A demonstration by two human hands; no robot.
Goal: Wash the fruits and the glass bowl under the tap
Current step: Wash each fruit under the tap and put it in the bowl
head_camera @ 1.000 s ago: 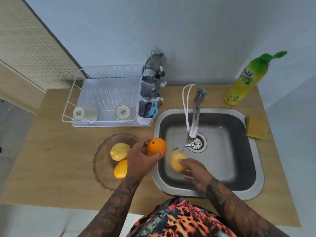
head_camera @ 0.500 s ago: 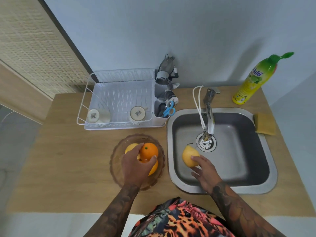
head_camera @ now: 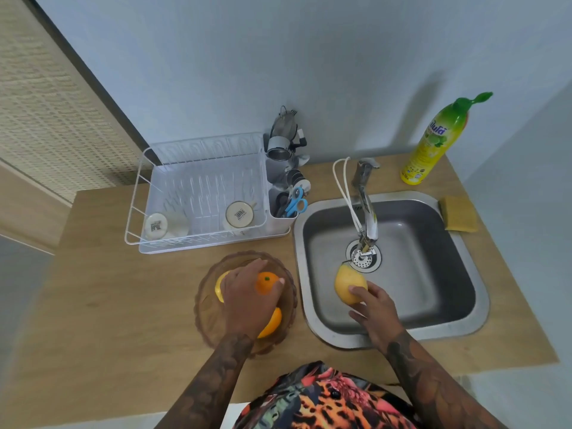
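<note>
Head view, the only one supplied. I find the left hand (head_camera: 247, 300) over the glass bowl (head_camera: 204, 308), which sits on the worktop (head_camera: 102, 305) at 9 o'clock from the sink (head_camera: 464, 323). Its fingers are curled round an orange (head_camera: 265, 282). Two more fruits lie in the bowl: a yellow one (head_camera: 219, 287) at 9 o'clock from the orange, an orange-yellow one (head_camera: 272, 323) at 6 o'clock.

The right hand (head_camera: 376, 314) holds a yellow pear (head_camera: 349, 284) over the sink basin, fingertips pinching its lower side, just at 7 o'clock from the tap spout (head_camera: 368, 224). I cannot tell whether water runs.

Assessment: the fruits are firm, light, and likely slippery when wet; grip round the widest girth. The bowl is rigid, breakable, heavier; I would take it by the rim with both hands once emptied.
</note>
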